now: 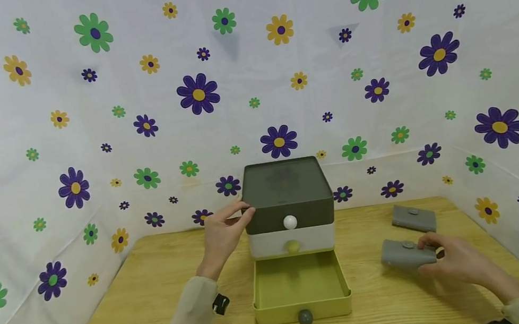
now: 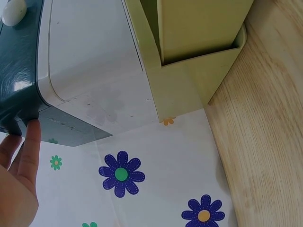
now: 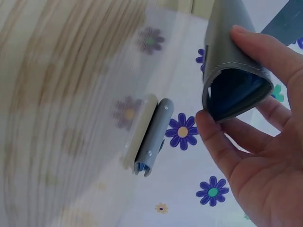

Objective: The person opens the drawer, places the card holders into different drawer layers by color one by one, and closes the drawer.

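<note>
A small three-drawer cabinet point(image 1: 286, 188) stands at the middle of the wooden table point(image 1: 127, 305). Its top drawer is dark with a white knob point(image 1: 290, 222); the middle one is white. The yellow-green bottom drawer point(image 1: 302, 308) is pulled out and shows nothing inside. My left hand point(image 1: 241, 211) rests with straight fingers on the cabinet's upper left corner; in the left wrist view its fingers point(image 2: 31, 142) press the dark edge. To the right, my right hand point(image 1: 426, 256) grips a grey wallet point(image 1: 404, 253), thumb on top. The right wrist view shows that wallet point(image 3: 227, 52) with its blue lining.
A second grey wallet point(image 1: 413, 217) lies on the table behind the held one, near the right back corner; it shows edge-on point(image 3: 151, 137) in the right wrist view. White cloth with flower prints point(image 1: 199, 94) walls the table on three sides.
</note>
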The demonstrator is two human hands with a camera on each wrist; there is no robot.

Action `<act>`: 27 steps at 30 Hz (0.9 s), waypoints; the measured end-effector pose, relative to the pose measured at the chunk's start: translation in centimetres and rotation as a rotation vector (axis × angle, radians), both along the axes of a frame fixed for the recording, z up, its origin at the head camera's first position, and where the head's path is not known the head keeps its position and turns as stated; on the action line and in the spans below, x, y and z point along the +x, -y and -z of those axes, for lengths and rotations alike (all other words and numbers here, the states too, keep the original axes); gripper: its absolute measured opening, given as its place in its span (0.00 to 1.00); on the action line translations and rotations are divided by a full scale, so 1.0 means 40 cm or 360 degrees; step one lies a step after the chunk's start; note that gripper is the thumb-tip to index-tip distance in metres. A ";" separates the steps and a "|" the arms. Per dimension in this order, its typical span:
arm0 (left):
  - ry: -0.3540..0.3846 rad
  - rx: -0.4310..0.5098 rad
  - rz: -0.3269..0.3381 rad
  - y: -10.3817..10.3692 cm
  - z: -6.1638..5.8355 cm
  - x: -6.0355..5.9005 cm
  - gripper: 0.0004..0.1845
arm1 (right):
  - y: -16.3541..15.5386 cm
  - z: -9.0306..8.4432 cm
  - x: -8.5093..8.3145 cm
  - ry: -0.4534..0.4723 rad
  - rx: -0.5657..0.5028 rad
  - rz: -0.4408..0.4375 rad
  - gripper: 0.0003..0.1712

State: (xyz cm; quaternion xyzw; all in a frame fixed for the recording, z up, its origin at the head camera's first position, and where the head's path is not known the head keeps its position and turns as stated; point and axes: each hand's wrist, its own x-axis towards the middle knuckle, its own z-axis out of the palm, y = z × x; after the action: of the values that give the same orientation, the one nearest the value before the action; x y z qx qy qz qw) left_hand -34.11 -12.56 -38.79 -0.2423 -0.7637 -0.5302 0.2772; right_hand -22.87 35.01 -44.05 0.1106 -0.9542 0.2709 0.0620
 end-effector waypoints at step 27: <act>0.0026 0.0018 -0.0009 -0.024 -0.048 0.059 0.08 | 0.139 -0.062 0.011 -0.0186 -0.0136 -0.0294 0.23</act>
State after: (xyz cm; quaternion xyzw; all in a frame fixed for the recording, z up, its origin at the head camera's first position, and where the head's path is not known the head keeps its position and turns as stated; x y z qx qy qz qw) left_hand -31.77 -11.60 -36.89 -0.2343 -0.7637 -0.5357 0.2737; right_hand -22.45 29.44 -41.59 0.2109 -0.9223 0.3091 0.0970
